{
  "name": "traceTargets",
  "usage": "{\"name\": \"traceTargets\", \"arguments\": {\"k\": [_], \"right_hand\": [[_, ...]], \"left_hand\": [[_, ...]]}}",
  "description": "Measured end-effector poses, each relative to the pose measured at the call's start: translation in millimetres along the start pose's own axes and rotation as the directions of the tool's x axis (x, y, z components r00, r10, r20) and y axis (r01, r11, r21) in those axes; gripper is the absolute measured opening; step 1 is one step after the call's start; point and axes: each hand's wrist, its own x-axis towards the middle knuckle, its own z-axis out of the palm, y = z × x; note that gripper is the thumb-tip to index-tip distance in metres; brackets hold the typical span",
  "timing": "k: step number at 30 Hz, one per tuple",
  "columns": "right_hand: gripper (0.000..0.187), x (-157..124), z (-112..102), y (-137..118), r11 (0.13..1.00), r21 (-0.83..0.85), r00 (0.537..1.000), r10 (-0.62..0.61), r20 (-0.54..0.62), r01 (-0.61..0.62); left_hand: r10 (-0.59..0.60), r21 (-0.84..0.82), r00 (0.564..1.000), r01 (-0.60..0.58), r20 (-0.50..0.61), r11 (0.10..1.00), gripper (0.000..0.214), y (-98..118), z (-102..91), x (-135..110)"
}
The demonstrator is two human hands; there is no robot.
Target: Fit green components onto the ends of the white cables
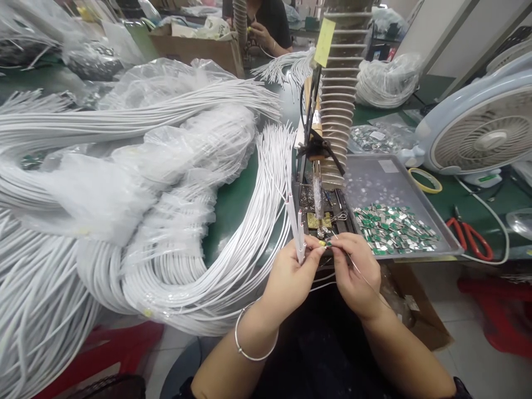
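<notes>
Over the brass jig plate [319, 220], the left hand [288, 280] is clamped on white cable ends [297, 233] — the right hand [355, 274] pinches a tiny green piece [328, 243] just beside them, its shape hidden by the fingertips.

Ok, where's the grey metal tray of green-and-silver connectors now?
In the head view, the grey metal tray sits ahead and right of the right hand, on the green bench, with a pale blue fan beyond and red-handled snips to its right.
</notes>
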Motion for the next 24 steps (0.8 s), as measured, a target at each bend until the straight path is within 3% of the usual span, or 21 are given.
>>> {"name": "traceTargets", "arguments": {"k": [4,9,17,24], "right_hand": [[0.026,-2.4,0.3,0.2,1.0,0.008,1.0,-0.001,0.017,0.001],[0.025,-7.3,1.5,0.2,0.991,0.041,0.988,0.133,-0.084,-0.13],[0.021,-5.5,2.0,4.0,0.987,0.15,0.995,0.07,-0.077,-0.058],[0.02,1.5,5.1,1.6,0.99,0.142,0.996,0.034,-0.078,-0.023]], "left_hand": [[-0.017,-0.026,0.999,0.018,0.037,0.999,0.009,2.7,0.8,0.9],[-0.041,-0.008,0.999,0.041,0.01,0.999,0.01,8.3,3.3,1.7],[-0.029,0.035,0.998,0.032,-0.064,0.999,0.006,11.1,5.4,3.9],[0.008,0.134,0.996,0.004,-0.093,0.991,0.006,8.0,2.7,6.3]]}}
